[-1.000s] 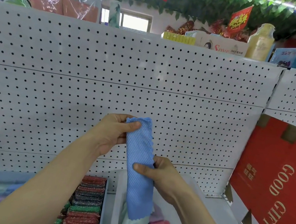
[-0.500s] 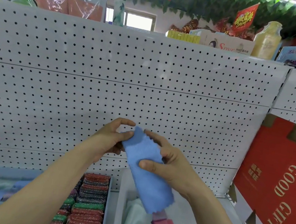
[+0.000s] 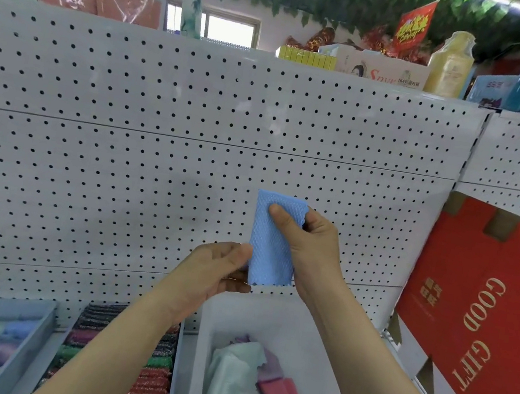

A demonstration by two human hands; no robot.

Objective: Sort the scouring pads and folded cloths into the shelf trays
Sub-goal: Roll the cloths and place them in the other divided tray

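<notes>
Both pinching blue cloth (image 3: pixel 272 252): left hand (image 3: pixel 214 267), right hand (image 3: pixel 309 244) (fingers (image 3: pixel 314 220) mostly hidden behind).

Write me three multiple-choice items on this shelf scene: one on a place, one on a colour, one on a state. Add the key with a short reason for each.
1. The scouring pads lie:
A) left of the white bin
B) right of it
C) on the top shelf

2. The cloth held up is:
A) pink
B) blue
C) green

3. That cloth is:
A) spread out flat
B) lying in the bin
C) folded narrow and held in both hands

Key:
1 A, the row of pads sits just beyond the bin's left wall.
2 B, it shows plain blue against the pegboard.
3 C, the right hand pinches its top and the left hand holds its lower edge.
</notes>
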